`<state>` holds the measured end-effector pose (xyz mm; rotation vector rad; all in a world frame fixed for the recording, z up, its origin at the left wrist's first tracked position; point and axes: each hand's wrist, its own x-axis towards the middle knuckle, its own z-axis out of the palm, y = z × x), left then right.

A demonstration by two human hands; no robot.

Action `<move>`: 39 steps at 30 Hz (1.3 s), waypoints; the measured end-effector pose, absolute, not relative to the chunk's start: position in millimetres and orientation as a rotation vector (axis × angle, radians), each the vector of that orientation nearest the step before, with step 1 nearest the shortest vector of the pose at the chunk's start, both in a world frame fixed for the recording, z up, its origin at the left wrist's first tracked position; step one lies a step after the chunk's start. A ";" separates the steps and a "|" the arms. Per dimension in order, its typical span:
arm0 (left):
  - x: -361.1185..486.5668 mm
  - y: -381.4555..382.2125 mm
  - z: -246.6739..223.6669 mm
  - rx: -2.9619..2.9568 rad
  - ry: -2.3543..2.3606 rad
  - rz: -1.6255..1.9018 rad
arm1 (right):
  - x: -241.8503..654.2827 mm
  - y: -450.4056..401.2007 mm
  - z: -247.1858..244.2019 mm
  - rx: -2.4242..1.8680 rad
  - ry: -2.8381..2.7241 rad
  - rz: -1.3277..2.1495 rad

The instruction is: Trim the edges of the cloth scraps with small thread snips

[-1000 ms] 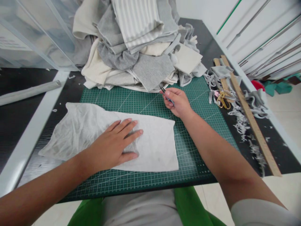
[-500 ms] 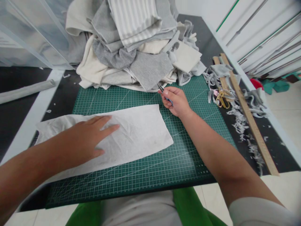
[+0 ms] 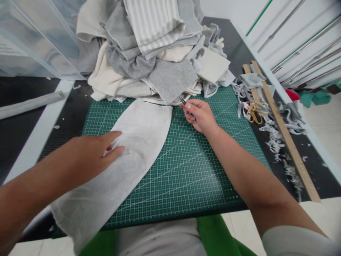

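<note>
A long piece of light grey cloth (image 3: 144, 131) lies slantwise on the green cutting mat (image 3: 186, 170), its near end hanging over the table's front edge. My left hand (image 3: 98, 151) rests on the cloth's left side, index finger and thumb stretched out and apart; its other fingers are mostly hidden. My right hand (image 3: 199, 115) is closed around small thread snips (image 3: 183, 101), with their dark metal tip pointing to the far left and a bit of blue showing under the fingers. It sits over the mat, right of the cloth and apart from it.
A tall heap of grey, cream and striped cloth (image 3: 173, 78) covers the mat's far side. To the right lie gold-handled scissors (image 3: 254, 113), wooden rulers (image 3: 290, 142) and cloth scraps (image 3: 273, 140). A grey fabric roll (image 3: 32, 104) lies at left, near clear plastic bins (image 3: 39, 39).
The cloth has turned under my left hand: its far end swung up and left toward the heap, its near end toward me. My right hand has stayed in place with the snips.
</note>
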<state>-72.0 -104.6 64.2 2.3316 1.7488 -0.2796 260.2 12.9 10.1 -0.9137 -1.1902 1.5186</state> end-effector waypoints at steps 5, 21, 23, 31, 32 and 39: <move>-114.6 -117.4 56.0 2.679 1.355 -0.157 | 259.6 12.9 9.3 -0.930 -1.188 1.508; 9.4 -200.9 12.8 2.506 1.695 -0.001 | 255.3 10.8 12.0 -0.931 -1.208 1.485; 23.5 -206.9 12.2 2.528 1.678 0.107 | 255.0 10.5 12.1 -0.931 -1.202 1.480; -6.9 -221.7 33.7 2.702 0.920 -0.121 | 255.4 10.7 10.1 -0.911 -1.197 1.482; -10.4 -223.6 33.6 2.706 0.914 -0.135 | 255.6 10.9 9.6 -0.906 -1.199 1.483; 5.0 -246.6 0.6 2.851 1.179 -0.034 | 256.1 12.2 5.5 -0.919 -1.230 1.474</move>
